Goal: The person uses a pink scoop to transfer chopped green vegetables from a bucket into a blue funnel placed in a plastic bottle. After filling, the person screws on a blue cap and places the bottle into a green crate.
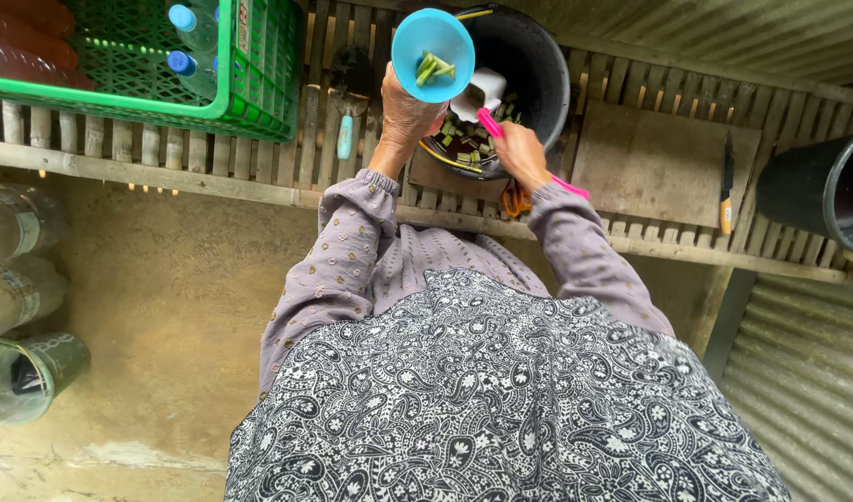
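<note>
My left hand [406,113] holds a small blue bowl [433,54] with a few cut green pieces in it, raised beside the rim of a black bucket [530,67]. My right hand [519,153] grips the pink handle of a ladle [489,123] whose white scoop dips into the bucket. Chopped green and pale pieces float in dark liquid inside the bucket. Both of my sleeves are pale purple, and a patterned black-and-white cloth covers my lap below.
The bucket stands on a slatted wooden bench [631,232]. A green crate [259,93] with bottles sits at the left. A wooden cutting board [659,163] with a knife [726,191] lies at the right, beside another black bucket [821,191]. Large jars [17,372] lie on the floor at left.
</note>
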